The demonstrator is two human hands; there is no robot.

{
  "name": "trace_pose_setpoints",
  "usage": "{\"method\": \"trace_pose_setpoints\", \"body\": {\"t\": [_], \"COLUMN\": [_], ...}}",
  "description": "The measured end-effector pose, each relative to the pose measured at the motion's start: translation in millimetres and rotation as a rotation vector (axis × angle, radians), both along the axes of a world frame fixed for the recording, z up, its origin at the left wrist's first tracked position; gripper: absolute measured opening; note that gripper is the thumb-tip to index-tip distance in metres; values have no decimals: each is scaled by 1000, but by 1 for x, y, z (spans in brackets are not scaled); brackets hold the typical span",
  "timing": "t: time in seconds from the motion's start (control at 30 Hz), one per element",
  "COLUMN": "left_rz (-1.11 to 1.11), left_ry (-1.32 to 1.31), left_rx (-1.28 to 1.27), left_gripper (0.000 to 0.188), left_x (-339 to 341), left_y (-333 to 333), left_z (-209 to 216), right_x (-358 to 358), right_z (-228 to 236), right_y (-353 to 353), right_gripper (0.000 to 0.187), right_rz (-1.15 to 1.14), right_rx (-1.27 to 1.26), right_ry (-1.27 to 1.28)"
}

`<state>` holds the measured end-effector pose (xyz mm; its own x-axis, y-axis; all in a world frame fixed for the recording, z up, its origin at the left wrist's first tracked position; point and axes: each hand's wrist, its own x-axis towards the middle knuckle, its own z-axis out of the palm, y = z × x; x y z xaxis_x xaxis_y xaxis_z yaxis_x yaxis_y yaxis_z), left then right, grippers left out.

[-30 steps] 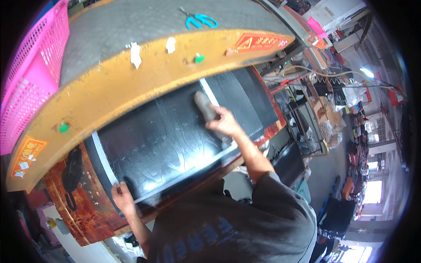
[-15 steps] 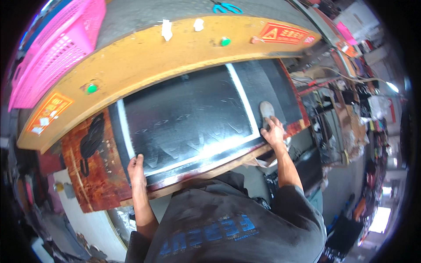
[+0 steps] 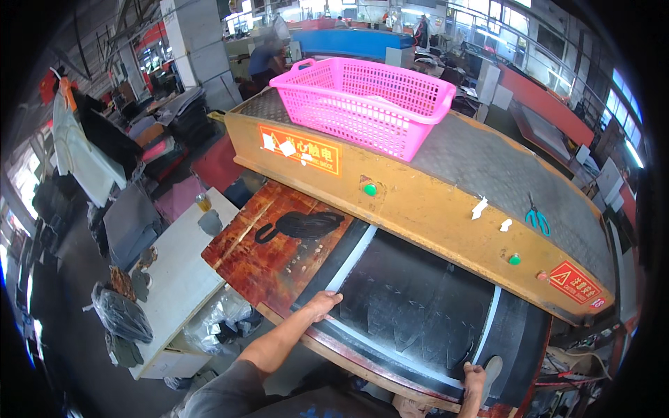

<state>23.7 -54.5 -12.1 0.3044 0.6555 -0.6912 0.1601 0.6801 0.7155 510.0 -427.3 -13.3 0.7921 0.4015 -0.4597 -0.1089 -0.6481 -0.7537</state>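
A black sheet [image 3: 411,299] with white strips along its borders lies flat on a red-brown board [image 3: 240,240], partly beneath a yellow machine beam [image 3: 432,202]. My left hand [image 3: 324,305] is closed at the sheet's near left corner, thumb on top; its other fingers are partly hidden. My right hand [image 3: 475,380] is at the near right corner, its fingers curled together at the white strip. A thin dark curved edge shows just beyond those fingertips. Right beside that hand lies a grey oval pad [image 3: 493,369]. On the board's left part rests a black looped piece [image 3: 306,224].
A pink plastic basket [image 3: 362,104] and teal-handled scissors [image 3: 538,219] sit on top of the machine. Green buttons [image 3: 370,189] dot the beam. To the left stands a white table [image 3: 188,261] with a plastic-wrapped bundle [image 3: 122,313]. A person [image 3: 266,59] is in the background.
The head view has swung to the left and up. My right hand has come off the grey oval pad onto the sheet's near right corner. My left hand stays at the near left corner.
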Motion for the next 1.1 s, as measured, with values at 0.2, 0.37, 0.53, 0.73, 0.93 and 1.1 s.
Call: {"method": "trace_pose_setpoints", "body": {"t": [0.2, 0.37, 0.53, 0.73, 0.93, 1.1], "left_rz": [-96, -90, -169, -105, 64, -205], "left_ry": [24, -232, -404, -585, -450, -41], "left_rx": [-66, -249, -233, -336, -234, 410], "left_gripper": [60, 53, 47, 56, 46, 51], "left_x": [-58, -83, -70, -68, -52, -66], "left_y": [-49, -69, -51, -54, -62, -55], "left_z": [28, 38, 42, 44, 17, 7], "right_x": [-36, -130, -270, -332, -310, -284], "right_z": [14, 91, 125, 94, 79, 94], "right_y": [-52, 40, 209, 268, 277, 286], "right_gripper": [25, 57, 90, 101, 86, 50], "right_rz": [107, 511, 1467, 1782, 1748, 982], "right_rx": [-214, -203, 350, 150, 399, 112], "right_ry": [-137, -408, -589, -766, -625, 192]}}
